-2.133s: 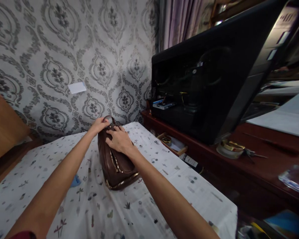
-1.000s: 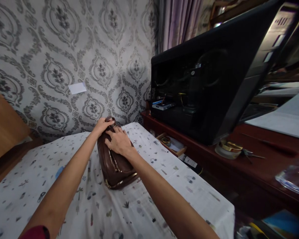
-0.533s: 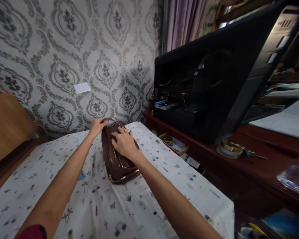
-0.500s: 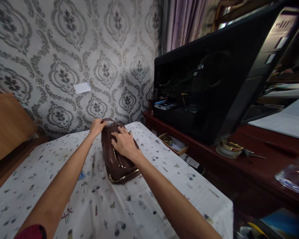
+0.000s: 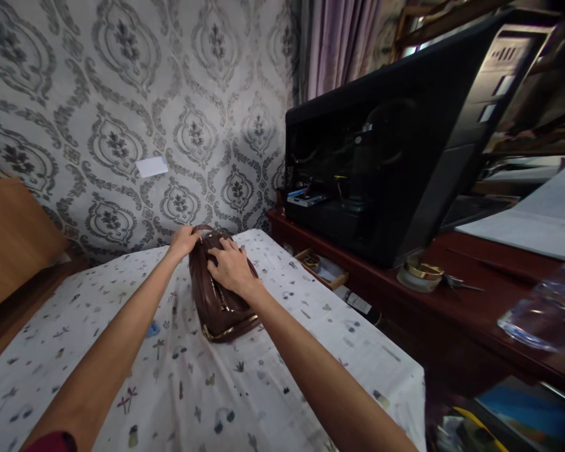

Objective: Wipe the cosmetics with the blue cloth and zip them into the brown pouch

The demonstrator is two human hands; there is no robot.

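A brown leather bag (image 5: pixel 200 295) with gold-coloured zips lies on the patterned white bedsheet (image 5: pixel 179 389). At its far end, beside the short carry handle, my left hand (image 5: pixel 183 241) is closed on the upper left edge of the bag; the fingertips are partly hidden. My right hand (image 5: pixel 231 269) rests on the upper face of the bag with its fingers stretched out and somewhat spread. One zip runs below that palm, and another follows the near end.
A black computer case (image 5: pixel 348 163) stands on the red-brown desk (image 5: pixel 424 326) at the right. Tape rolls (image 5: pixel 421 276) and keys lie before it. A small drawer (image 5: pixel 327 276) juts out beside the bed. A wooden board (image 5: pixel 19 245) is at the left, by the papered wall.
The view has turned slightly to the right. Both hands keep their places on the bag, which has not visibly moved on the sheet.
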